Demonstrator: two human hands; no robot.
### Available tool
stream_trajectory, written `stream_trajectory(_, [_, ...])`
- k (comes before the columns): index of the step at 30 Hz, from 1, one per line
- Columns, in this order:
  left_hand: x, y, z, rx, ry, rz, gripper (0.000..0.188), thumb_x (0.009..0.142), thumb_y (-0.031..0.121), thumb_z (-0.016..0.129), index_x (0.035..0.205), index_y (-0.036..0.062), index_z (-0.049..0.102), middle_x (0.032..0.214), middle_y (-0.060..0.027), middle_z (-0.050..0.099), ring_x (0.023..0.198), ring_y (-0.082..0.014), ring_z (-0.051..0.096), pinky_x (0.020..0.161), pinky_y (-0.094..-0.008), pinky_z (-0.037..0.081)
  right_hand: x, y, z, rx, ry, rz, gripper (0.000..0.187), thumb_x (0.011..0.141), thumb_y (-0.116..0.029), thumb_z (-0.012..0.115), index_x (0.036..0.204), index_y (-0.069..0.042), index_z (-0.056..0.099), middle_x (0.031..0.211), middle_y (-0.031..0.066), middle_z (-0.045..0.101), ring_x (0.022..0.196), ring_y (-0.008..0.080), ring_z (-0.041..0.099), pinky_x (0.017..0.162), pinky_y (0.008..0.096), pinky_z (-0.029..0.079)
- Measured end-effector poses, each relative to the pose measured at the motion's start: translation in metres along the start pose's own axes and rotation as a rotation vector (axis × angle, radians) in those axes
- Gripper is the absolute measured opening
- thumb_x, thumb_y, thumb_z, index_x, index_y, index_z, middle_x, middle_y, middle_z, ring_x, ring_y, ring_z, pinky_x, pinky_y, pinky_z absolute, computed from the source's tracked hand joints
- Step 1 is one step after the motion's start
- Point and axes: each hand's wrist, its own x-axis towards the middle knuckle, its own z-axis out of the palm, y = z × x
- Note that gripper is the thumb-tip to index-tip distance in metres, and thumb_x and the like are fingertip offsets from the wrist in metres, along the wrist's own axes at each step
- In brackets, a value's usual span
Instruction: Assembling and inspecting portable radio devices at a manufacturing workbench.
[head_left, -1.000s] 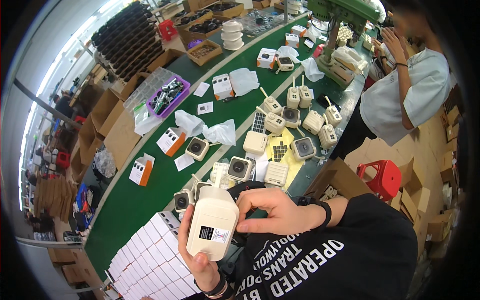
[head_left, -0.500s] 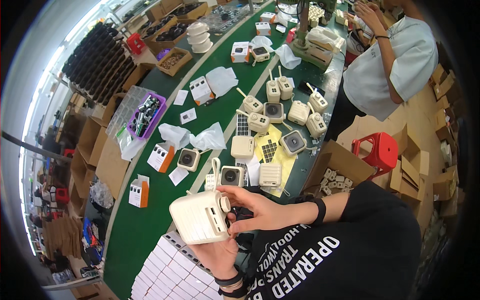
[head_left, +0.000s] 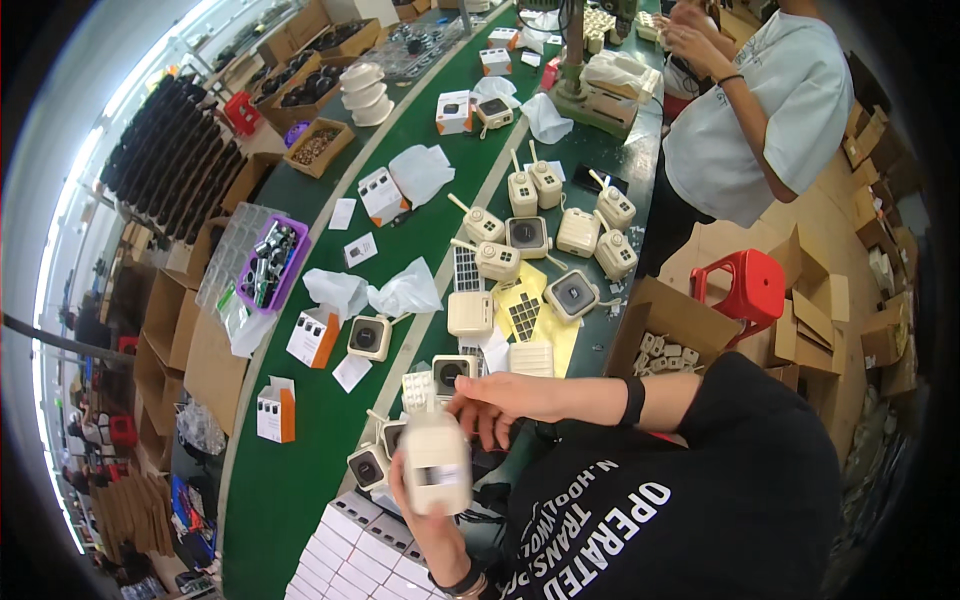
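A cream box-shaped device (head_left: pixel 438 470), blurred by motion, stands on end in my left hand (head_left: pixel 432 535), whose fingers wrap round its side and bottom. The face toward me carries a pale label on a dark patch. Beside its upper right edge my right hand (head_left: pixel 492 398) has its fingers apart and curved down, holding nothing I can see. Just past the hands is another cream device (head_left: pixel 456 375) with a dark square front. Left of the held one, a similar device (head_left: pixel 368 467) rests beside the stacked white boxes (head_left: pixel 345 545).
Several cream devices with straps stand around a yellow sheet (head_left: pixel 540 305). Small white-and-orange boxes (head_left: pixel 276 412) and plastic bags (head_left: pixel 408 288) lie along the green belt (head_left: pixel 330 400). A purple basket (head_left: pixel 298 262) holds metal parts. At right are a carton (head_left: pixel 655 310), a red stool (head_left: pixel 750 285) and a person (head_left: pixel 760 120).
The cream device has turned in my left hand, from its ribbed back to a labelled face. My right hand has come off it, fingers now apart. The whole view has shifted slightly.
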Motion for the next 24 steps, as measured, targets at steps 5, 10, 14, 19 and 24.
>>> stream_trajectory(5, [0.015, 0.01, 0.009, 1.137, -0.249, 0.365, 0.091, 0.052, 0.021, 0.08, 0.13, 0.0039, 0.035, 0.122, -0.0175, 0.037, 0.117, -0.0338, 0.038, 0.093, -0.0435, 0.036, 0.034, 0.01, -0.025, -0.451, -0.218, 0.088, 0.062, 0.075, -0.049, 0.064, 0.103, 0.006, 0.056, 0.085, 0.0096, 0.062, 0.07, 0.0155, 0.061, 0.048, 0.0279, 0.051])
stream_trajectory(10, [0.035, -0.005, -0.005, 0.787, 0.098, 0.3, 0.087, 0.067, 0.006, 0.071, 0.138, 0.006, 0.021, 0.135, -0.0174, 0.029, 0.12, -0.0323, 0.035, 0.099, -0.0429, 0.029, 0.134, 0.004, -0.087, -0.484, 0.188, 0.105, 0.055, 0.061, -0.031, 0.08, 0.101, 0.002, 0.06, 0.09, 0.0065, 0.064, 0.078, 0.015, 0.059, 0.064, 0.0259, 0.047])
stream_trajectory(14, [0.04, -0.009, -0.024, 0.738, 0.293, 0.134, 0.078, 0.072, 0.001, 0.065, 0.138, 0.006, 0.023, 0.135, -0.0167, 0.027, 0.12, -0.0301, 0.036, 0.097, -0.0433, 0.029, 0.239, -0.031, -0.152, -0.786, 0.941, -0.257, 0.07, 0.046, -0.026, 0.083, 0.1, 0.003, 0.05, 0.092, 0.0174, 0.061, 0.084, 0.028, 0.061, 0.072, 0.0349, 0.049])
stream_trajectory(19, [0.032, -0.02, -0.041, 0.839, 0.384, 0.062, 0.057, 0.086, 0.019, 0.052, 0.135, 0.005, 0.029, 0.131, -0.0154, 0.038, 0.117, -0.0285, 0.042, 0.097, -0.0416, 0.033, 0.322, -0.027, -0.223, -0.754, 1.147, -0.336, 0.068, 0.054, -0.011, 0.079, 0.109, 0.004, 0.041, 0.111, 0.0243, 0.05, 0.103, 0.0386, 0.048, 0.087, 0.0403, 0.042])
stream_trajectory(24, [0.026, -0.045, -0.064, 0.665, 0.517, -0.125, 0.067, 0.08, 0.007, 0.058, 0.138, 0.0073, 0.024, 0.133, -0.0157, 0.034, 0.116, -0.0259, 0.04, 0.097, -0.0403, 0.03, 0.339, -0.013, -0.181, -1.28, 1.213, -0.886, 0.078, 0.06, -0.009, 0.074, 0.125, 0.003, 0.032, 0.13, 0.0263, 0.029, 0.118, 0.0404, 0.031, 0.1, 0.0452, 0.026])
